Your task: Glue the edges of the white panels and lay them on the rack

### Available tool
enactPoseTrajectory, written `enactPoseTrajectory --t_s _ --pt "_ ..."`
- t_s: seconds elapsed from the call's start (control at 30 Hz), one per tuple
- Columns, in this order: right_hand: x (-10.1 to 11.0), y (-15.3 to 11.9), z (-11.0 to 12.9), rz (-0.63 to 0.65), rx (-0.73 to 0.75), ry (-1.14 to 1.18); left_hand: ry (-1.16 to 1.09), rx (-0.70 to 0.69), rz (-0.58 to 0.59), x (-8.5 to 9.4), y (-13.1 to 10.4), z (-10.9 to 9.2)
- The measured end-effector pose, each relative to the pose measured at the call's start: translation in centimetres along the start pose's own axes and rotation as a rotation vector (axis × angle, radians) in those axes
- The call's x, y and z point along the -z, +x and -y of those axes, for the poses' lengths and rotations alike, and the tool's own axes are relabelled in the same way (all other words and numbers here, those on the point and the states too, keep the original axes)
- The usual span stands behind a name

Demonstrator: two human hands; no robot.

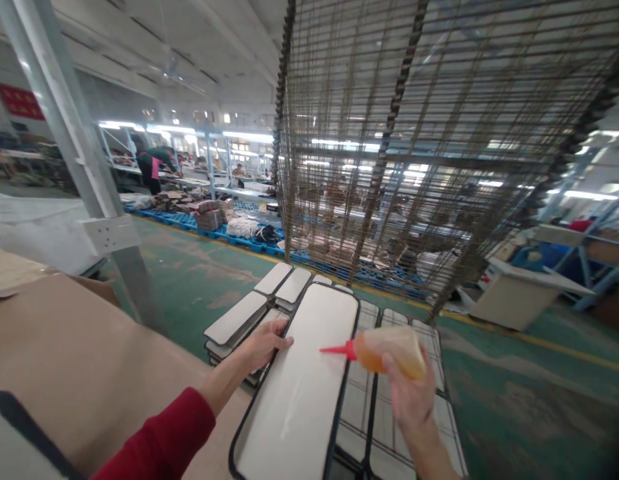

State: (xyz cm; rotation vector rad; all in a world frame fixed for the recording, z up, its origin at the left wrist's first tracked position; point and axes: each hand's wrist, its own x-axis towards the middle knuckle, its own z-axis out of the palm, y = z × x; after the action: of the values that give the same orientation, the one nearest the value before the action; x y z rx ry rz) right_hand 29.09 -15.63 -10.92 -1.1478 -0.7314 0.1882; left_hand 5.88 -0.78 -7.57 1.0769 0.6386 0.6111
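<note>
My left hand (265,345) grips the left edge of a long white panel (309,360) with rounded corners and a dark rim, thumb on its face. In my right hand (412,393) is a squeeze bottle (389,348), partly full of amber liquid. The bottle lies nearly level, its red nozzle (339,350) pointing left over the panel. I cannot tell whether the tip touches the surface. Similar white panels (237,317) are stacked behind my left hand, and more panels (359,427) lie beneath the bottle.
A tall wire rack (389,133) stands just beyond the panels. On the left are a metal post (84,147) and a brown surface (89,353). Goods sit on blue pallets (189,219) across the green floor (184,260). A person (152,167) leans over a far bench.
</note>
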Motion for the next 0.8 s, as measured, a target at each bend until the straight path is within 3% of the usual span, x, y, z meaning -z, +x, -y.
enactPoseTrajectory --t_s 0.07,0.13,0.27,0.33,0.43,0.53,0.6,0.73,0.8 --pt "0.9 2.6 0.0 -0.062 -0.001 0.014 0.009 0.017 0.040 -1.0 0.7 0.3" --pt "2.4 3.2 -0.3 -0.084 -0.007 0.021 0.017 0.026 0.057 -2.0 1.7 0.8" --pt "6.4 -0.3 -1.1 0.053 -0.089 -0.007 0.038 0.046 0.033 -3.7 4.2 2.2" --pt "8.0 -0.6 -1.4 0.053 -0.110 -0.043 0.062 0.036 0.024 -5.0 5.1 2.7" --pt "9.5 3.2 -1.6 -0.141 -0.072 -0.066 0.098 0.031 0.056 -8.0 6.0 3.3" --pt "10.9 7.7 -1.8 -0.225 -0.051 -0.071 0.104 0.042 0.111 -11.4 6.7 3.6" --pt "12.2 8.2 -1.9 -0.209 -0.065 -0.083 0.103 0.051 0.120 -13.1 7.4 4.0" --pt "15.2 6.0 -2.4 -0.055 -0.120 -0.046 0.133 0.052 0.065 -14.9 9.0 5.3" --pt "16.3 6.3 -2.9 -0.038 -0.126 -0.008 0.141 0.046 0.057 -15.9 9.6 6.1"
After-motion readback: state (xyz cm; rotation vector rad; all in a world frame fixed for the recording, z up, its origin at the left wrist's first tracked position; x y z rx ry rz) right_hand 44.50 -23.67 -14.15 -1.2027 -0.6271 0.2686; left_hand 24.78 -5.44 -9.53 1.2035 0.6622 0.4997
